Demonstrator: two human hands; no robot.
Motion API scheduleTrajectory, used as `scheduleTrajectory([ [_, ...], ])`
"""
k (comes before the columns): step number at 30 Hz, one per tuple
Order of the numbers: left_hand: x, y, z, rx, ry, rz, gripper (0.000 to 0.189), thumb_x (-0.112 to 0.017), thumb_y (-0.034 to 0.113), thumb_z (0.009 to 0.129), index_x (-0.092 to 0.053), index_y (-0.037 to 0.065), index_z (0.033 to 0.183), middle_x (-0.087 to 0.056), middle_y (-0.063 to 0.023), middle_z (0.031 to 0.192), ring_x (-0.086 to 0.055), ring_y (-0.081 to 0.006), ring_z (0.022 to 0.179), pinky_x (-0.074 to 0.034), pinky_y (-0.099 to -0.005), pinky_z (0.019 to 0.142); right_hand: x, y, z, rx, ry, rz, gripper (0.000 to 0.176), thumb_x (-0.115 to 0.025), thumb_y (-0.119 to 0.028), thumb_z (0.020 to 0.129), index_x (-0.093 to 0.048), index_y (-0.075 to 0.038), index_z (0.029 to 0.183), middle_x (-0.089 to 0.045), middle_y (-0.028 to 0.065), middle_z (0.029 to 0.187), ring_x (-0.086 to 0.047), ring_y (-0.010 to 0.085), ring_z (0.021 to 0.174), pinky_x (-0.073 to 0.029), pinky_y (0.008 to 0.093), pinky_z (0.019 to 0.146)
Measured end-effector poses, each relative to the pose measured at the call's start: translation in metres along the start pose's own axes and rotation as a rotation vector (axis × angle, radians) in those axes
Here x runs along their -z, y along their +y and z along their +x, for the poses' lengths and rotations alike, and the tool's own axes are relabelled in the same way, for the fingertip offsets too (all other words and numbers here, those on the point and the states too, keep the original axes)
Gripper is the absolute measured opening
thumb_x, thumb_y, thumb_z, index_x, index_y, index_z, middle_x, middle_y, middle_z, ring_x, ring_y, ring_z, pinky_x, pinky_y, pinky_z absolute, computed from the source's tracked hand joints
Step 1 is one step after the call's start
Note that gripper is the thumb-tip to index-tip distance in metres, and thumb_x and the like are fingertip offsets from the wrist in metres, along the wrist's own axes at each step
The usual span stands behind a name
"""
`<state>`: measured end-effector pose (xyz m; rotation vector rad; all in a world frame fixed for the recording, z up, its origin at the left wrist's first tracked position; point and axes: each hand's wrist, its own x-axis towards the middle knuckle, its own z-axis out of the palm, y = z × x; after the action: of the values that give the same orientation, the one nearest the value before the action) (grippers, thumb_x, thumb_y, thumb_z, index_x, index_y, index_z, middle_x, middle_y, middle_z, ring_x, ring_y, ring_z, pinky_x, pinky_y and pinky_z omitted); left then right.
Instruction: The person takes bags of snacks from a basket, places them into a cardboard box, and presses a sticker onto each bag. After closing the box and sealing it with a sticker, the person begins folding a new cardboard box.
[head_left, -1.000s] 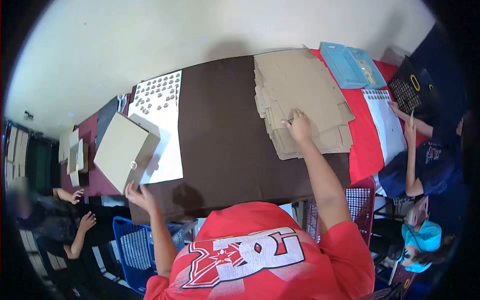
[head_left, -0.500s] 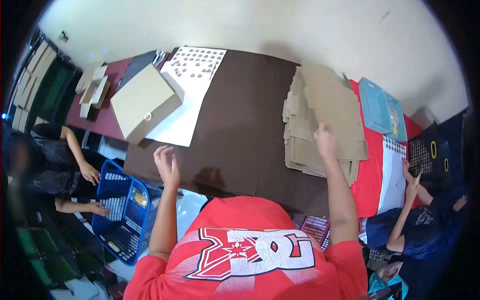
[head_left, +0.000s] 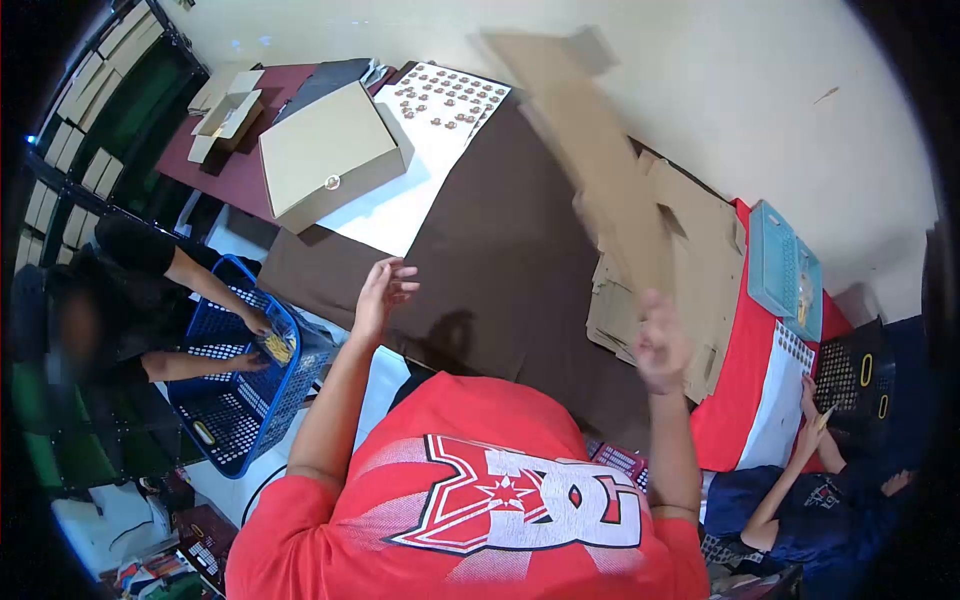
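Note:
My right hand (head_left: 660, 345) grips the lower end of a flat cardboard box blank (head_left: 600, 150), which is tilted up and blurred by motion. Beneath and beside it lies a stack of flat cardboard blanks (head_left: 705, 270) on the brown-covered table (head_left: 500, 230). My left hand (head_left: 385, 292) hangs above the table's near edge, fingers apart, holding nothing. Farther left, a closed cardboard box (head_left: 330, 150) with a round sticker (head_left: 333, 183) on its side rests partly on white paper. Behind it is a sheet of round brown stickers (head_left: 445, 95).
A small open box (head_left: 228, 122) stands far left. At left a person's hands (head_left: 255, 340) reach into a blue basket (head_left: 235, 460). At right are a light-blue tray (head_left: 770, 250), a red cloth (head_left: 722, 425), a black crate (head_left: 850, 385), and another person's hands (head_left: 812, 420).
My right hand has lifted a cardboard blank off the stack, swinging it up and leftward. My left hand remains raised and empty. The view has shifted, and the left person's hands moved within the basket.

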<state>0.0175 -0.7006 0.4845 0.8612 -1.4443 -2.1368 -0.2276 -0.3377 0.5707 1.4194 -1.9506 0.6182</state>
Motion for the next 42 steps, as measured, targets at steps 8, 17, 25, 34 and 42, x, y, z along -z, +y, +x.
scheduleTrajectory([
  [8,0.035,-0.018,0.021,0.044,0.236,0.215,0.035,-0.044,0.033,0.099,-0.048,0.008,0.123,-0.063,-0.0070,0.113,-0.061,-0.0176,0.091,-0.046,-0.0323,0.081,-0.084,-0.056,-0.053,0.100,-0.344,0.306,0.020,-0.069,-0.009,0.075,-0.060,-0.006,0.093,-0.064,0.0122,0.119,-0.062,0.0296,0.109,-0.052,0.0424,0.092],
  [17,0.098,0.044,0.101,-0.644,0.604,1.258,0.019,-0.067,0.013,0.082,-0.063,0.009,0.100,-0.060,-0.0106,0.103,-0.056,-0.0314,0.097,-0.046,-0.0414,0.084,-0.129,-0.073,-0.108,-0.026,-0.530,0.257,0.019,-0.066,-0.009,0.076,-0.060,-0.004,0.094,-0.064,0.0117,0.116,-0.060,0.0275,0.112,-0.050,0.0412,0.094],
  [25,0.145,0.090,0.208,-0.727,0.287,1.515,0.013,-0.069,0.014,0.075,-0.064,0.010,0.085,-0.063,-0.0043,0.090,-0.058,-0.0275,0.089,-0.048,-0.0393,0.080,-0.154,-0.092,-0.101,-0.226,-0.627,0.199,0.023,-0.060,-0.002,0.079,-0.060,-0.001,0.101,-0.063,0.0155,0.116,-0.061,0.0291,0.110,-0.048,0.0422,0.096],
  [34,0.177,0.075,0.231,-0.970,0.101,1.676,0.006,-0.061,0.011,0.080,-0.057,0.010,0.084,-0.054,-0.0064,0.077,-0.054,-0.0266,0.076,-0.048,-0.0390,0.068,-0.168,-0.115,-0.106,-0.452,-0.708,0.093,0.033,-0.052,0.003,0.080,-0.057,-0.001,0.112,-0.060,0.0151,0.121,-0.059,0.0314,0.110,-0.042,0.0462,0.103],
  [42,0.178,0.090,0.223,-1.025,0.011,1.481,0.010,-0.066,0.013,0.080,-0.059,0.008,0.084,-0.058,-0.0066,0.083,-0.054,-0.0272,0.077,-0.047,-0.0383,0.069,-0.170,-0.133,-0.100,-0.663,-0.634,0.086,0.033,-0.050,0.005,0.081,-0.057,0.002,0.114,-0.061,0.0195,0.117,-0.058,0.0343,0.110,-0.040,0.0457,0.104],
])
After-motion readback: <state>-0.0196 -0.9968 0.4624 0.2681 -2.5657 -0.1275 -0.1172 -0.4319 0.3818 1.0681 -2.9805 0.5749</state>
